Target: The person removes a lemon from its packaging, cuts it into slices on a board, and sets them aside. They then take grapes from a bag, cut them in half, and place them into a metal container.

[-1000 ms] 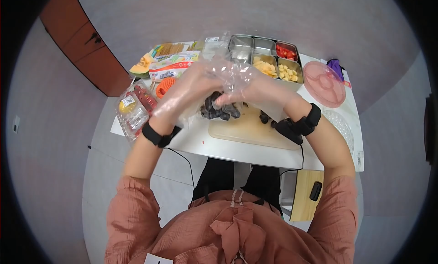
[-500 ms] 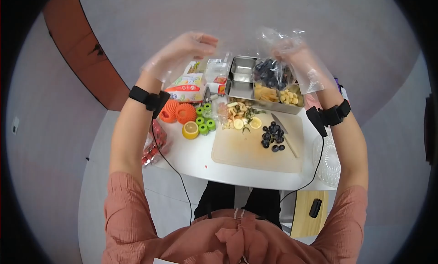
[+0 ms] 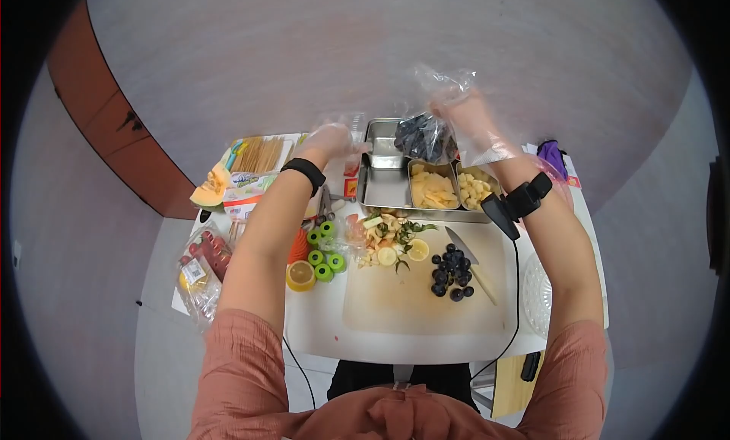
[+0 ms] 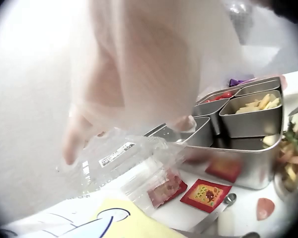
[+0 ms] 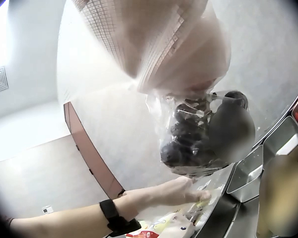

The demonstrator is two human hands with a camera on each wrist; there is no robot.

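My right hand (image 3: pixel 470 119), in a clear plastic glove, grips the gathered top of a clear bag of dark grapes (image 3: pixel 424 139). The bag hangs over the back of the metal tray (image 3: pixel 386 190), which holds several metal containers. At the tray's left, my gloved left hand (image 3: pixel 328 139) reaches down over a clear plastic box (image 4: pixel 114 166). Its fingers are spread, with fingertips near opposite sides of the box. Loose dark grapes (image 3: pixel 452 271) lie on the cutting board (image 3: pixel 395 311) beside a knife (image 3: pixel 462 248).
Peelings and scraps (image 3: pixel 388 238) and lemon slices lie at the board's back. Green-capped bottles (image 3: pixel 323 271), a cut lemon (image 3: pixel 300 275), wooden skewers (image 3: pixel 262 152) and a melon wedge (image 3: pixel 213 187) are on the left. Pale fruit pieces (image 3: pixel 433 189) fill a container. Red packets (image 4: pixel 204 195) lie beside the tray.
My hands have moved apart; the right carries the grape bag toward the back of the tray. My left hand has come down from the air to the clear box.
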